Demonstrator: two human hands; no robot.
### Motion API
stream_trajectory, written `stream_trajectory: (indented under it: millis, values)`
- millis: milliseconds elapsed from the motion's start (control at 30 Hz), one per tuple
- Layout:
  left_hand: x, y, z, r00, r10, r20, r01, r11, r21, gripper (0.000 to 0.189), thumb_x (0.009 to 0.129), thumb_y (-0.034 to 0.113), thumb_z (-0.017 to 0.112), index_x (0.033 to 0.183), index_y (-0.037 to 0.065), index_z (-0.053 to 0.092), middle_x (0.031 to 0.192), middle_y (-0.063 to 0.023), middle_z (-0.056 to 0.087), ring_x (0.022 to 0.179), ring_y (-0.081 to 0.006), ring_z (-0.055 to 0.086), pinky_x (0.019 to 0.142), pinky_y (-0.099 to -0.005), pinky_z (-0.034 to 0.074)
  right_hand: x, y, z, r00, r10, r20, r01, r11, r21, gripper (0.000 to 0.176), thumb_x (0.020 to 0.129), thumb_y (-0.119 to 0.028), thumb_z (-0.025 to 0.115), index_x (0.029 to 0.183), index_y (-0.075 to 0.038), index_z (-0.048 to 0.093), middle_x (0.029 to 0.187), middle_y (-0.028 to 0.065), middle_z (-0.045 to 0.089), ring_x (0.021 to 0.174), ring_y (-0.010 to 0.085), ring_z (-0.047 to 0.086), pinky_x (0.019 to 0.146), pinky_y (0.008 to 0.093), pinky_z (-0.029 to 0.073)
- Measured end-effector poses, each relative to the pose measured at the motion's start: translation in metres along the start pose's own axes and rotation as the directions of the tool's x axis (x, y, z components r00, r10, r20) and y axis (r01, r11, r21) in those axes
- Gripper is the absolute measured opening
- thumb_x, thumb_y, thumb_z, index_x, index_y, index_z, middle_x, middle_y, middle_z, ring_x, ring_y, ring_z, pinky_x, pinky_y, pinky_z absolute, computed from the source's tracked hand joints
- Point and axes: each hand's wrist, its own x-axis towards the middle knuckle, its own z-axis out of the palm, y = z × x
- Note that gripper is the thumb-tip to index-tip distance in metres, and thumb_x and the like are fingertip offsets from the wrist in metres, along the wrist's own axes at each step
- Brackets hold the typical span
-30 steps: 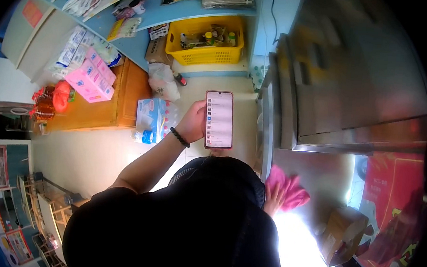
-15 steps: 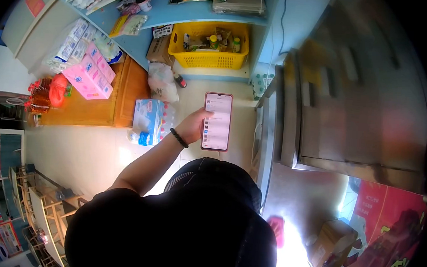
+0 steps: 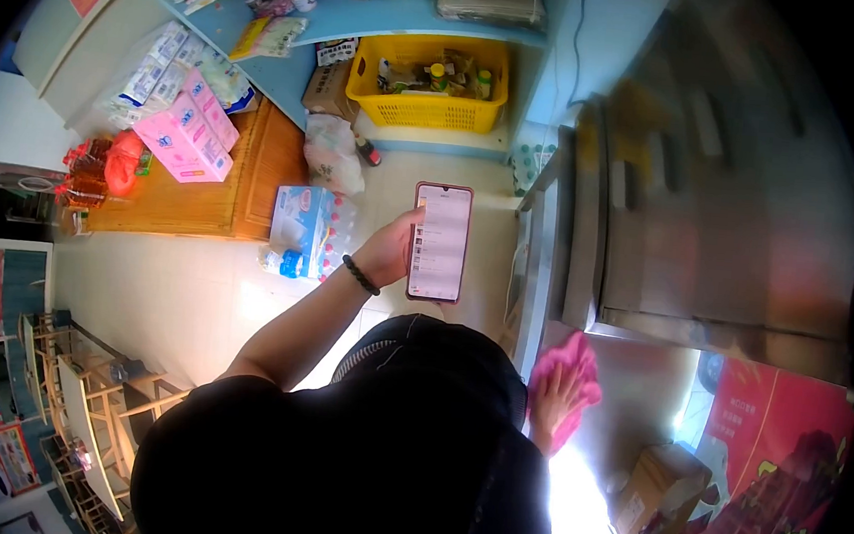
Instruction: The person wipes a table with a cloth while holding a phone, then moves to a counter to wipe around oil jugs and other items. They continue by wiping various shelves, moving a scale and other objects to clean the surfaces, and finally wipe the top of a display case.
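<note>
My left hand [image 3: 388,251] is closed around a phone [image 3: 441,248] in a pink-red case, held upright in front of my body. The lit screen shows a list in small text, too small to read. The left thumb lies on the screen's left edge, and a dark bead bracelet circles that wrist. To the right of my body, my right hand [image 3: 559,403] holds a pink cloth [image 3: 580,367] against a grey metal surface [image 3: 638,394]. Its fingers press over the cloth, which bunches out beyond them.
A steel cabinet [image 3: 722,220] with handles stands at the right, above a cardboard box [image 3: 660,496]. Ahead are blue shelves [image 3: 396,19] and a yellow basket [image 3: 424,114] of bottles. At left, a wooden cabinet [image 3: 264,174] carries pink tissue packs [image 3: 188,138]; a blue-white box [image 3: 300,219] sits nearby.
My right hand and the pink cloth have moved forward from beside my body, and more of both now shows. The phone's list has scrolled or changed. The left hand stays nearly in place.
</note>
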Motion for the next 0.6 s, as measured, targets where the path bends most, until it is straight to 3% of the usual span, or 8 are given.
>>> stream_trajectory:
  millis: [67,133,233,367,500,533,600]
  values:
    - [0.002,0.001,0.005,1.0,0.013,0.017,-0.013,1.0,-0.001,0.042,0.091,0.032,0.033,0.122,0.004,0.039,0.115,-0.0077,0.051,0.105,-0.0196,0.05,0.091,-0.0355,0.038,-0.054,0.018,0.007,0.997,0.074,0.007,-0.073,0.993,-0.096,0.05,0.086,-0.041,0.037,0.133,-0.026,0.029,0.142,0.0077,0.016,0.129,0.0339,0.015,0.098,0.0622,0.004]
    - [0.004,0.001,0.009,0.999,0.026,0.035,-0.026,1.0,-0.001,0.043,0.091,0.033,0.031,0.122,0.005,0.039,0.115,-0.0076,0.051,0.105,-0.0196,0.05,0.091,-0.0357,0.037,-0.114,0.044,0.029,0.983,0.069,-0.171,-0.079,0.996,-0.049,0.051,0.086,-0.044,0.036,0.133,-0.026,0.028,0.142,0.0094,0.016,0.129,0.0359,0.014,0.098,0.0631,0.005]
    - [0.005,0.001,0.011,0.996,0.067,0.051,-0.067,0.998,-0.012,0.043,0.091,0.034,0.03,0.122,0.005,0.039,0.116,-0.0071,0.05,0.105,-0.0193,0.05,0.092,-0.0358,0.037,-0.171,0.071,0.031,0.945,0.328,-0.012,-0.328,0.945,0.009,0.051,0.086,-0.043,0.037,0.133,-0.025,0.028,0.142,0.0102,0.016,0.129,0.0369,0.012,0.099,0.0607,0.006]
    - [0.006,0.001,0.012,0.996,0.068,0.065,-0.066,0.997,-0.044,0.043,0.091,0.033,0.029,0.121,0.005,0.04,0.115,-0.0068,0.051,0.104,-0.0192,0.05,0.091,-0.0355,0.037,-0.233,0.097,0.03,0.79,0.595,0.148,-0.603,0.798,0.014,0.053,0.086,-0.043,0.038,0.133,-0.023,0.028,0.141,0.0112,0.016,0.129,0.0381,0.011,0.1,0.0575,0.007]
    - [0.015,-0.004,-0.008,0.981,0.079,0.176,-0.078,0.997,-0.012,0.04,0.09,0.03,0.029,0.118,0.005,0.042,0.111,-0.0072,0.054,0.101,-0.0196,0.052,0.09,-0.0354,0.038,-0.267,0.118,0.068,0.721,0.672,0.169,-0.69,0.717,0.094,0.054,0.085,-0.043,0.039,0.133,-0.022,0.027,0.141,0.0123,0.016,0.128,0.0394,0.009,0.102,0.0543,0.008]
    - [0.008,0.0,0.007,0.99,0.079,0.115,-0.082,0.996,0.017,0.04,0.088,0.028,0.03,0.117,0.004,0.043,0.109,-0.0076,0.055,0.099,-0.02,0.053,0.09,-0.036,0.039,-0.274,0.123,0.082,0.726,0.672,0.144,-0.687,0.714,0.133,0.054,0.085,-0.043,0.039,0.134,-0.021,0.027,0.141,0.0125,0.016,0.128,0.0397,0.009,0.103,0.0535,0.009]
    - [0.007,-0.001,0.003,0.993,0.055,0.107,-0.057,0.998,0.021,0.04,0.088,0.029,0.031,0.117,0.004,0.043,0.112,-0.008,0.053,0.103,-0.0211,0.051,0.093,-0.0373,0.036,-0.195,0.047,-0.025,0.601,0.71,0.367,-0.768,0.64,0.021,0.054,0.085,-0.041,0.04,0.133,-0.019,0.028,0.141,0.0134,0.016,0.129,0.0393,0.007,0.104,0.0488,0.008]
